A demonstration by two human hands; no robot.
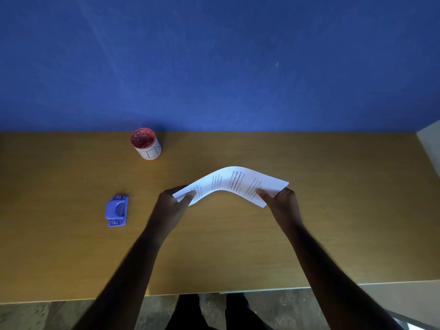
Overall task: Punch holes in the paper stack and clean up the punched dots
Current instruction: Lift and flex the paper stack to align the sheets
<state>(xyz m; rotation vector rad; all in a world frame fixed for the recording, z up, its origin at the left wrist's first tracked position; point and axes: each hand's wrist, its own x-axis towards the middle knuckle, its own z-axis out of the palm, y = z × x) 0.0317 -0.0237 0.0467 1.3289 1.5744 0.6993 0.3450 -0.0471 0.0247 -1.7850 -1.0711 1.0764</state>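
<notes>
A white paper stack [230,182] with printed text arches upward above the middle of the wooden desk [71,246]. My left hand [172,203] pinches its left end, thumb on top. My right hand [281,201] pinches its right end the same way. A blue hole punch [116,211] lies flat on the desk to the left of my left hand, apart from it. No punched dots show on the desk surface.
A small red-rimmed cup [146,144] with a white label stands at the back left near the blue wall [214,63], holding speckled bits. The desk's front edge runs just above my legs. A pale panel [429,144] closes the right side.
</notes>
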